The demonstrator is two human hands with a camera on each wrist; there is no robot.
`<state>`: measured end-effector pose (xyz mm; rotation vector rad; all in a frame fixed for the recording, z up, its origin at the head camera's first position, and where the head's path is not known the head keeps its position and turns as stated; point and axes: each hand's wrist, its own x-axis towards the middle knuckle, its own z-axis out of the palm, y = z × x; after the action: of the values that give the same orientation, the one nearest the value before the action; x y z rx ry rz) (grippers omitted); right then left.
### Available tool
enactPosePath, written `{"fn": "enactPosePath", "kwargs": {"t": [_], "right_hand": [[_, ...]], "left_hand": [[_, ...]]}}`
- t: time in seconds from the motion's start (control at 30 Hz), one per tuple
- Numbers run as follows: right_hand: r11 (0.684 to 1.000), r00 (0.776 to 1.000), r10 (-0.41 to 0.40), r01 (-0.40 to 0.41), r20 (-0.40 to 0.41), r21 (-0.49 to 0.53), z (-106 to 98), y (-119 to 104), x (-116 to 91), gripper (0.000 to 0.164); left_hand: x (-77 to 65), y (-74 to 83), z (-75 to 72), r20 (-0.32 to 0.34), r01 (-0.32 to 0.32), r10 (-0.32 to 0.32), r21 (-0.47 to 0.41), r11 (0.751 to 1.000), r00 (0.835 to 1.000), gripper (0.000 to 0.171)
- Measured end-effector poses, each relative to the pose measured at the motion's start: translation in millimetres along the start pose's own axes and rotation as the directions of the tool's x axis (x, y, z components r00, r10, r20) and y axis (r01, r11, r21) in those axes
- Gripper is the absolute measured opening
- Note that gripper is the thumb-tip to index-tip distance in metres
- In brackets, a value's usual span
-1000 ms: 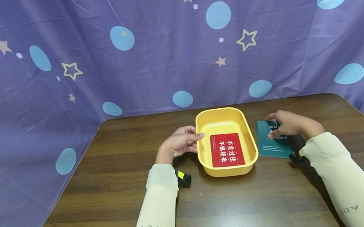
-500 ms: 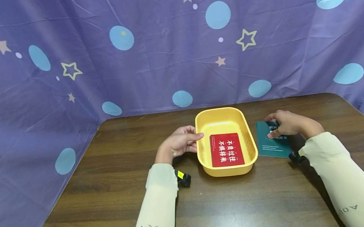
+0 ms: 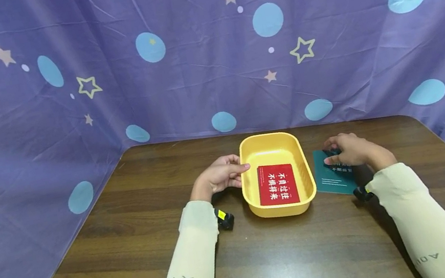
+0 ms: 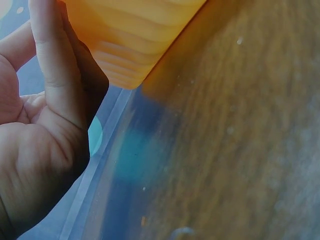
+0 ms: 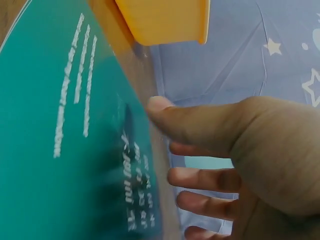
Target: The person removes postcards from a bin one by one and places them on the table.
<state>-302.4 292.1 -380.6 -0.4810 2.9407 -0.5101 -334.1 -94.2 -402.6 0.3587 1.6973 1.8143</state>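
In the head view a yellow plastic tray sits on the table, and a red booklet with white characters lies flat inside it. My left hand grips the tray's left side, thumb over the rim and fingers outside. To the right of the tray, a teal booklet with white print lies on the table. Just over its far right part hovers my right hand, which covers some of the print. The right wrist view shows that hand's thumb and fingers spread apart, holding nothing.
The dark wooden table reaches back to a purple curtain with stars and blue ovals, which also hangs along both sides. A black wrist camera is strapped on the left wrist, another black camera on the right.
My right thumb and fingers have come off the teal booklet and opened slightly. The booklet's far edge has sunk a little. My left hand and the tray stay where they were.
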Motion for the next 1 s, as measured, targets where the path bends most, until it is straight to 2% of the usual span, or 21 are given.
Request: {"fn": "enactPosePath", "kwargs": {"t": [0.1,0.23,0.33,0.5,0.8,1.0], "right_hand": [[0.999,0.996,0.003,-0.007,-0.087,-0.047,-1.4,-6.3,-0.3,0.059],[0.998,0.979,-0.032,0.019,-0.200,-0.068,-3.3,-18.4,2.5,0.064],[0.996,0.967,-0.066,0.052,-0.246,-0.066,-3.4,-29.7,5.2,0.063],[0.993,0.957,-0.113,0.102,-0.266,-0.052,0.1,-50.2,9.8,0.064],[0.981,0.930,-0.192,0.174,-0.314,-0.085,12.7,-79.3,16.3,0.064],[0.971,0.923,-0.236,0.215,-0.303,-0.100,19.7,-93.5,16.0,0.067]], "left_hand": [[0.0,-0.5,0.1,-0.002,-0.002,0.002,-0.005,1.000,1.000,0.024],[-0.3,-0.8,0.6,-0.004,-0.003,0.003,-0.007,1.000,1.000,0.023],[-0.3,-1.1,0.8,-0.003,-0.003,0.003,-0.005,1.000,1.000,0.023],[-0.4,-0.9,0.7,-0.007,-0.003,0.003,-0.002,1.000,1.000,0.021],[0.4,0.1,1.0,-0.015,0.001,-0.001,-0.002,1.000,1.000,0.019],[1.2,-0.3,0.9,-0.017,0.004,-0.005,-0.002,1.000,1.000,0.020]]}}
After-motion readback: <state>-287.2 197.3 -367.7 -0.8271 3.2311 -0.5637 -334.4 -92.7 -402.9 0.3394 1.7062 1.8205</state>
